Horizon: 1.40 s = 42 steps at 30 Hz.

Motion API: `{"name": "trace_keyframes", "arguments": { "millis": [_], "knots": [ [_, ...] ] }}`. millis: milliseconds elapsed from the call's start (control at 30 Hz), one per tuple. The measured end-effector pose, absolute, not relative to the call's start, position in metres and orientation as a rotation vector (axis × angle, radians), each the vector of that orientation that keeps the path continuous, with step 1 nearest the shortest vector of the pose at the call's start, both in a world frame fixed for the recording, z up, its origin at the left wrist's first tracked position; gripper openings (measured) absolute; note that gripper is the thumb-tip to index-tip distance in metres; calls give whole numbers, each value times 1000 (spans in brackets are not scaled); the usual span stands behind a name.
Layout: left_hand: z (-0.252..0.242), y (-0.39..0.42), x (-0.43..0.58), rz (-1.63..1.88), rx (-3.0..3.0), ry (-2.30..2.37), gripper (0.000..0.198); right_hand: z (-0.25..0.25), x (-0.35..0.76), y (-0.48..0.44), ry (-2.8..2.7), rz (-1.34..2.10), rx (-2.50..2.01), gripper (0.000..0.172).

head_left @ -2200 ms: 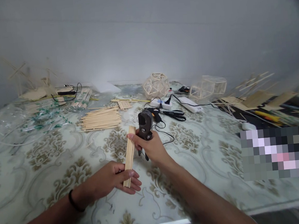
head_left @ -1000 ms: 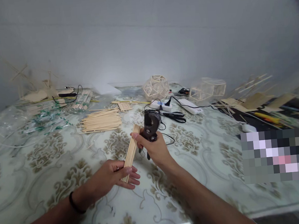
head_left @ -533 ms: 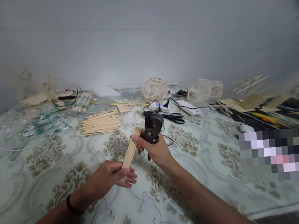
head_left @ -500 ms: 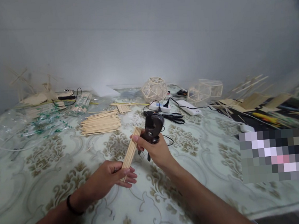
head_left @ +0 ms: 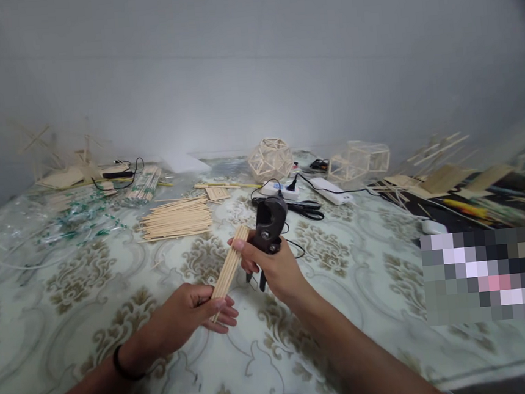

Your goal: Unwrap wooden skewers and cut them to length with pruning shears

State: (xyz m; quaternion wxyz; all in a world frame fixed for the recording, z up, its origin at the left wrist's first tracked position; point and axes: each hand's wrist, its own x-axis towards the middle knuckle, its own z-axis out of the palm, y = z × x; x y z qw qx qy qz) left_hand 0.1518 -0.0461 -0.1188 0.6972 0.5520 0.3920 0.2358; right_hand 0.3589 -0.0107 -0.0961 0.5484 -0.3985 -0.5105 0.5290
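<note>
A small bundle of thin wooden sticks (head_left: 227,272) slants between my two hands above the table. My left hand (head_left: 197,310) grips its lower end, thumb on top and fingers spread underneath. Near the upper end, the thumb of my right hand (head_left: 268,264) presses on the sticks. That same hand also holds a dark hand cutter (head_left: 270,221) with a hooked jaw pointing up; its handles are partly hidden by the palm. Behind the hands, a flat pile of similar sticks (head_left: 177,218) lies on the patterned tablecloth (head_left: 167,365).
Stick-built frames include a ball shape (head_left: 271,158) and a box shape (head_left: 360,159) near the wall. A power strip (head_left: 280,189) with black cables lies behind the cutter. Plastic wrappers (head_left: 80,219) cover the left; a dark mat (head_left: 428,204) with sheets lies right.
Both hands keep their hold on the bundle and barely move. The cutter has tilted slightly, its handle ends showing a little lower. The view has shifted slightly.
</note>
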Motion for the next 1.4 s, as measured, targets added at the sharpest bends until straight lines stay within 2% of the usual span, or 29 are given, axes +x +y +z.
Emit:
{"name": "trace_keyframes", "arguments": {
  "millis": [367,533,767,1033,1400],
  "knots": [
    [-113,-45,151,482,1228,880,55,-95,364,-8,-1148,1244,-918,37],
    [-109,-45,150,453,1226,922,58,-80,372,-3,-924,1248,-832,34],
    [-117,-36,142,458,1276,994,57,-56,415,12,-735,1086,-758,33],
    [-110,-32,141,599,1299,1061,52,-74,387,5,-862,1231,-851,38],
    [-114,-35,145,593,1266,1013,56,-84,357,-6,-1052,1115,-1036,41]
  ]
}}
